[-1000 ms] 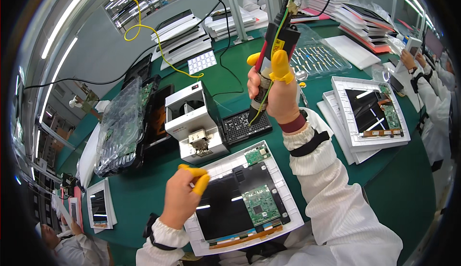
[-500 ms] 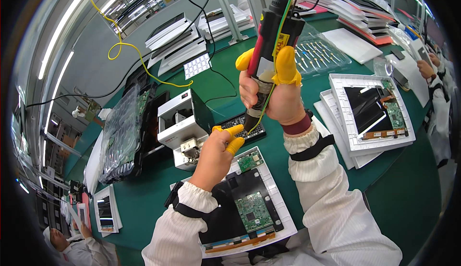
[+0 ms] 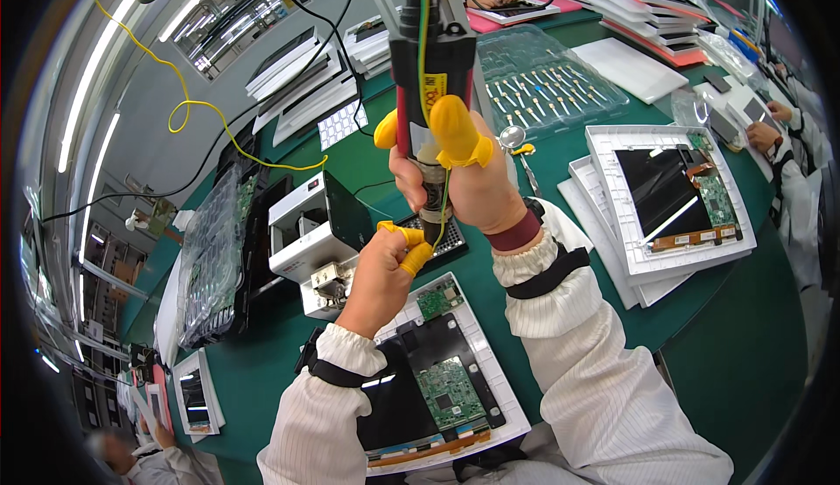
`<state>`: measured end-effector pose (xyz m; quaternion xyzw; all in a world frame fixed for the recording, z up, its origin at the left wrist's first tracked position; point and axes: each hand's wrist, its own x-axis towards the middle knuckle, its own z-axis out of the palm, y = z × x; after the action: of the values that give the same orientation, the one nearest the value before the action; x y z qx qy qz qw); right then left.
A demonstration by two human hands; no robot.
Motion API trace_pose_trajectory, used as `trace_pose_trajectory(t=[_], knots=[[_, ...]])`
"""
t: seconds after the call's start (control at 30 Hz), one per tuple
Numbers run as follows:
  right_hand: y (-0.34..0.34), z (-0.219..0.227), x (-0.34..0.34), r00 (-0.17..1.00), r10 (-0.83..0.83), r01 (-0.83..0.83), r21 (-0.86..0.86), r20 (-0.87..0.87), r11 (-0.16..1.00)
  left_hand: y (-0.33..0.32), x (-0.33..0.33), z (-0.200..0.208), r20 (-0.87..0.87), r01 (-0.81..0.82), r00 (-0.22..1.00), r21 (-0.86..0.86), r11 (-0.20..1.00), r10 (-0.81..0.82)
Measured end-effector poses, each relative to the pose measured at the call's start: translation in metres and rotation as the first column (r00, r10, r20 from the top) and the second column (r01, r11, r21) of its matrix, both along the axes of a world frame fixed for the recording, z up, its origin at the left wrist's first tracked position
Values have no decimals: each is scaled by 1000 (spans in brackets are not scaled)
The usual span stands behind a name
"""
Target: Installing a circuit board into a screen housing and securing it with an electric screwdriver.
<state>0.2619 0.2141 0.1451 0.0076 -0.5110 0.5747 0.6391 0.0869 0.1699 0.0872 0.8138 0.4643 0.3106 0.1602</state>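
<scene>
My right hand (image 3: 477,179), with yellow finger cots, is wrapped round an upright electric screwdriver (image 3: 435,58). At the screwdriver's lower end, the thumb and finger of my left hand (image 3: 381,279), also in yellow cots, are pinched together; what they hold is hidden. Just beyond them lies a black tray with a fine grid of holes (image 3: 453,242). A white and black box-shaped screw feeder (image 3: 293,233) stands left of the tray. Below my hands lies a white-framed display panel (image 3: 492,347) with a black back and a green circuit board (image 3: 451,394), partly covered by my left forearm.
At right, another open panel (image 3: 656,192) rests on stacked white frames. Behind it are a clear tray of small cables (image 3: 542,87) and piled panels (image 3: 643,13). A plastic-covered black tray (image 3: 210,262) stands at left. Co-workers sit around the green table (image 3: 560,336).
Both hands and the screwdriver have shifted left in the picture, and the screwdriver now stands more upright. My view has turned slightly right, and a co-worker's hands now show at the back.
</scene>
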Motion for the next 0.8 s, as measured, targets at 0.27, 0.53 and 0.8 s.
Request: trace_pose_trajectory(t=[0.27, 0.53, 0.8], knots=[[8, 4, 13, 936, -259, 250, 67, 240, 966, 18, 10, -13, -138, -190, 973, -36, 981, 183], [5, 9, 19, 916, -270, 243, 125, 297, 962, 24, 14, -23, -276, -161, 944, 89, 983, 179], [12, -5, 9, 997, -74, 75, -46, 37, 996, -48, 12, 16, -401, -192, 904, -71, 979, 148]])
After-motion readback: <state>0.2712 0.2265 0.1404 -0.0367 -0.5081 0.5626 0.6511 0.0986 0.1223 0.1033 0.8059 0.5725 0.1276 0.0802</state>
